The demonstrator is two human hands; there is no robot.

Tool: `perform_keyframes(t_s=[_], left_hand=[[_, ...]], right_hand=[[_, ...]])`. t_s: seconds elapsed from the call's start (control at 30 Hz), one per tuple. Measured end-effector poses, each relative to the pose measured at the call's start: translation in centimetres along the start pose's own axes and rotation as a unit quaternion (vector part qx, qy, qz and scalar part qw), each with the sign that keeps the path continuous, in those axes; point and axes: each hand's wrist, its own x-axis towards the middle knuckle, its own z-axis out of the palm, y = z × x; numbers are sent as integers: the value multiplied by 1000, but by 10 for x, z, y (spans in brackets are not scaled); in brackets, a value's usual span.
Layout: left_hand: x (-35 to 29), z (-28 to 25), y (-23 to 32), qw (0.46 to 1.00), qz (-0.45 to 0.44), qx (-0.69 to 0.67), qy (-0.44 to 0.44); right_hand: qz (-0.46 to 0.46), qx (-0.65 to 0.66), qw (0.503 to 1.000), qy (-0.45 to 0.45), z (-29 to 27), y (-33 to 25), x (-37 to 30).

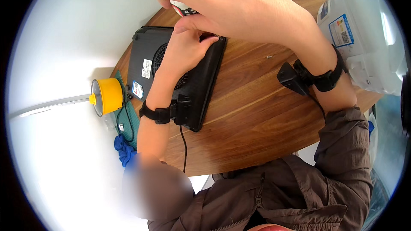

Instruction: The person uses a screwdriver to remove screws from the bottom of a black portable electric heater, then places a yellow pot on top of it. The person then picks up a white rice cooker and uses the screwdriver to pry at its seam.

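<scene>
A flat black appliance [143, 51], which looks like an induction cooker turned underside up, lies on the wooden table with its round fan grille [159, 55] showing. My right hand [201, 0] reaches across its far end, fingers curled round a tool with a white, red and black star-patterned handle [184, 9]. The tool's tip is hidden. Just below, my left hand [188, 45] rests over the far right corner of the appliance. Its thumb points toward the edge and its fingers are bent, partly covered by my right hand; what they pinch is hidden.
A small screw [269, 56] lies on the table [252, 98]. White plastic tubs [342, 30] stand at the right and far edge. To the left are a yellow pot [110, 96], a green mat [132, 122] and a blue cloth [124, 149]. Cables trail from both wrist straps.
</scene>
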Motion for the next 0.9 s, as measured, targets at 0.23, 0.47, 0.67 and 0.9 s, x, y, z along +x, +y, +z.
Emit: perform_keyframes(t_s=[0.23, 0.47, 0.67, 0.9], left_hand=[[-2, -5, 3, 1000, -20, 12, 6], [-4, -4, 8, 988, -16, -152, 16], [-5, -4, 1, 999, 15, -16, 28], [-12, -17, 0, 998, -30, 40, -25]], right_hand=[[-24, 6, 1000, -12, -4, -3, -4], [-10, 11, 1000, 4, 6, 3, 5], [-5, 14, 1000, -14, 3, 1, -5], [23, 32, 997, -64, -1, -5, 9]])
